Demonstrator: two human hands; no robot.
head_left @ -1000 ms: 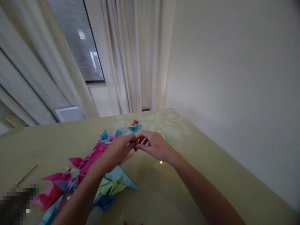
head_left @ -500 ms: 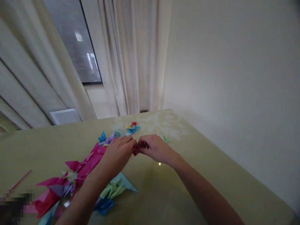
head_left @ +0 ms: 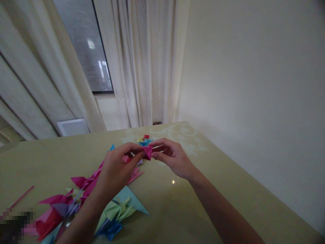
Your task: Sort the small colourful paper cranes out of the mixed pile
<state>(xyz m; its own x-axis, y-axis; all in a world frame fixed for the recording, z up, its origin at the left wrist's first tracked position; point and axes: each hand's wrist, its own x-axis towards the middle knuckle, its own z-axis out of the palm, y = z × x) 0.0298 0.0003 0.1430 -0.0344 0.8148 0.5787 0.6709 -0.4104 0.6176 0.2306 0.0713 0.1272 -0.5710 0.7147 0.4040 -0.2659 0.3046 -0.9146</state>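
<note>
Toward the far table edge (head_left: 175,126), we hold pink paper (head_left: 148,152).
Left hand (head_left: 118,162) pinching; right hand (head_left: 177,158) alongside, fingers parted.

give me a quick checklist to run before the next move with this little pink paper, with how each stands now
1. Left hand pinching the small pink folded paper between thumb and fingers: ok.
2. Right hand gripping it too: cannot tell; its fingertips are at the paper's right side.
3. Pink paper's front face in sight: ok, it shows between the hands.
4. Its creases sharp and even: cannot tell, too small.
5. Left forearm not touching the folded papers: cannot tell; it overlaps them in view.
6. Folded papers sorted by colour: not ok; pink, purple and red lie mixed.
</note>
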